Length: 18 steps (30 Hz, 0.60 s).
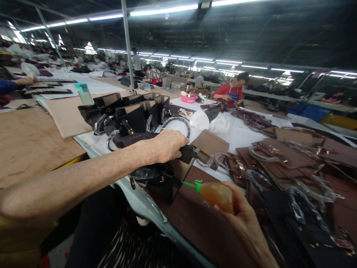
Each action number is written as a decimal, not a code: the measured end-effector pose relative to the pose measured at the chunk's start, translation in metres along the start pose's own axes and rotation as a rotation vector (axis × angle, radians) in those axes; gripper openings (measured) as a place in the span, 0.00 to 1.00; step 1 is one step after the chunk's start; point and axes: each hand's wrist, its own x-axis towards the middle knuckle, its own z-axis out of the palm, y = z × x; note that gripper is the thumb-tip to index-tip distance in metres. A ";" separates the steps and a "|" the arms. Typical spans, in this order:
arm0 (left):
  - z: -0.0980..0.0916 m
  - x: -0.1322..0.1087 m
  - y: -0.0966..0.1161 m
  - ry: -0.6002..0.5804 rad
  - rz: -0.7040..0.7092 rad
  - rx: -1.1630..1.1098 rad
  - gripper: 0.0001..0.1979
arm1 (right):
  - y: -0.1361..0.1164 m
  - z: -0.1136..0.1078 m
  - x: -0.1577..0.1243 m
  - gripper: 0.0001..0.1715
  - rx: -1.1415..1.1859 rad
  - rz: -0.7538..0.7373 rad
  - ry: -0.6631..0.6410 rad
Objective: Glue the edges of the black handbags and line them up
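Note:
My left hand [169, 146] reaches across the near edge of the table, its fingers closed on a black handbag [164, 186]. A dark flap or strap end [188, 152] of it sticks out past the fingers. In my right hand [245, 216] lies a squeeze bottle [216, 194] of amber liquid. Its thin green nozzle points left, toward the handbag's opening, and looks apart from it. Under the bottle spreads a flat brown panel [192, 216]. A plastic-wrapped ring handle [186, 123] rises just behind my left hand.
Several black handbags [136, 117] stand behind my left hand. Brown bags [281, 156] with wrapped handles are piled on the right, black ones [290, 212] nearer. A teal-capped bottle [84, 94] and a pink basin [188, 98] stand farther back. A person in red [230, 91] works across the table.

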 end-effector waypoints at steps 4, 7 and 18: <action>-0.003 -0.007 0.005 -0.012 -0.004 0.006 0.07 | 0.009 0.003 0.000 0.29 -0.042 -0.051 0.017; -0.005 -0.013 0.008 -0.023 -0.013 0.018 0.07 | 0.022 0.005 0.000 0.31 -0.015 -0.049 -0.004; -0.005 -0.043 0.020 0.031 0.011 0.066 0.06 | 0.029 0.015 -0.010 0.33 0.056 0.061 -0.039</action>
